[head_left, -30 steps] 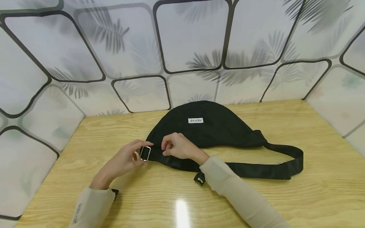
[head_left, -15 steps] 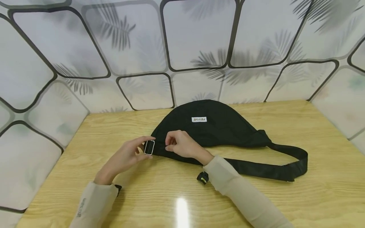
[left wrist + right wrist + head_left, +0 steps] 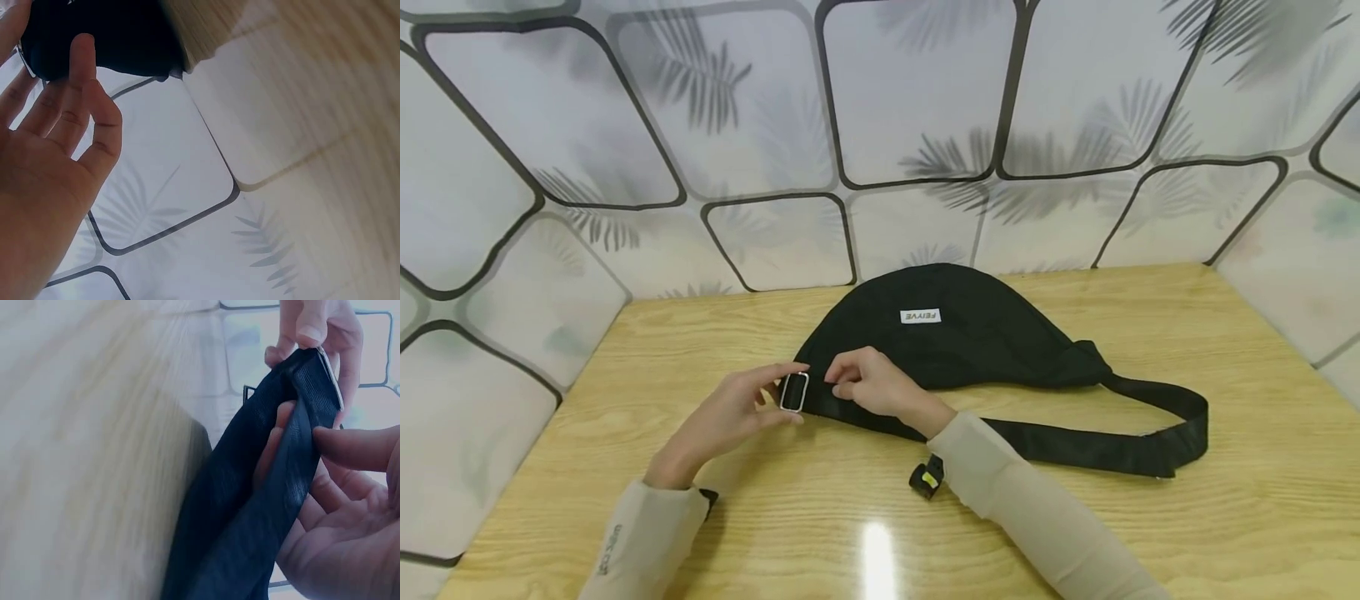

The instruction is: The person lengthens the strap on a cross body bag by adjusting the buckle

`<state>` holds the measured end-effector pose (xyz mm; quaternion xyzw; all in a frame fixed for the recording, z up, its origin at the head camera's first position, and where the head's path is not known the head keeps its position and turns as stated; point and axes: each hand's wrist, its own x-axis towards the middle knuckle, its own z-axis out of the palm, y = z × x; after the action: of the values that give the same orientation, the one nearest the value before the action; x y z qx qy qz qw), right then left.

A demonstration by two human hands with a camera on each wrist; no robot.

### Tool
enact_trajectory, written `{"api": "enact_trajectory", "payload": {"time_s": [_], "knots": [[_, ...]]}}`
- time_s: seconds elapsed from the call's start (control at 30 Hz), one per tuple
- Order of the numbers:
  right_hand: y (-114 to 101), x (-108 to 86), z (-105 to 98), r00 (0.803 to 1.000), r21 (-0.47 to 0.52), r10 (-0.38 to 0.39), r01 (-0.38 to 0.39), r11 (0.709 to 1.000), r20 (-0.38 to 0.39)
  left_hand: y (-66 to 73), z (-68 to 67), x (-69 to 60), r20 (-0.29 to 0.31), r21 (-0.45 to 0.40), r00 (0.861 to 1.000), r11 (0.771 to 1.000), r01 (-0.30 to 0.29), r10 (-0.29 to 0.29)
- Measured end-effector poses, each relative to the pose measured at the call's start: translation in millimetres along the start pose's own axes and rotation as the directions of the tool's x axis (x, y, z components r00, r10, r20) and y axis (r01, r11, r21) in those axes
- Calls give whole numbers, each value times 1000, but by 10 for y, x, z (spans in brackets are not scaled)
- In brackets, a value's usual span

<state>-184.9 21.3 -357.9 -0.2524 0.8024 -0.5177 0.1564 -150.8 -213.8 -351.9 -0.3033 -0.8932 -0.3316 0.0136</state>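
Observation:
A black waist bag (image 3: 985,350) with a white label lies on the wooden table. At its left end my left hand (image 3: 730,417) holds a silver rectangular strap slider (image 3: 794,392) between thumb and fingers. Close to its right, my right hand (image 3: 880,387) is over the bag's front edge. In the right wrist view, the black webbing strap (image 3: 294,462) is doubled near the slider, and my right thumb and fingers (image 3: 347,450) pinch one layer of it. Some right fingertips are hidden between the layers. Part of the bag (image 3: 112,37) shows beyond my left fingers.
The loose part of the strap (image 3: 1075,446) loops out on the table to the right of the bag. A small black object with a yellow patch (image 3: 927,477) is by my right cuff. Patterned cloth walls (image 3: 917,92) stand behind the table (image 3: 790,517).
Both hands and the slider have risen slightly from a second ago. My right hand has shifted a little to the left, nearer the slider. The bag stays in place.

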Motion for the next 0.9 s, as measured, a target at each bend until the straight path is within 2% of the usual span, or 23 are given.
{"api": "enact_trajectory", "payload": {"time_s": [0.17, 0.33, 0.5, 0.6, 0.73, 0.8, 0.9], "knots": [[-12, -4, 32, 1000, 63, 26, -26, 998, -10, -20, 39, -10, -25, -38, 999, 999, -21, 21], [-6, -6, 44, 998, 129, 55, -55, 990, 4, -11, 60, -7, -5, -81, 1000, 997, -20, 20], [9, -2, 63, 997, 204, 69, -72, 976, 19, 8, 73, 1, -1, -98, 999, 994, -52, 52], [11, -3, 74, 996, 286, 83, -90, 954, 36, 18, 83, 15, -3, -104, 998, 993, -56, 56], [12, 2, 79, 994, 409, 79, -102, 907, 73, 41, 84, 30, -7, -111, 999, 993, -35, 35], [14, 1, 62, 995, 403, 64, -90, 911, 78, 51, 79, 35, -8, -106, 999, 994, -36, 35], [8, 10, 23, 994, 322, 45, -74, 944, 96, 52, 72, 22, -6, -94, 999, 995, -43, 43]]}}
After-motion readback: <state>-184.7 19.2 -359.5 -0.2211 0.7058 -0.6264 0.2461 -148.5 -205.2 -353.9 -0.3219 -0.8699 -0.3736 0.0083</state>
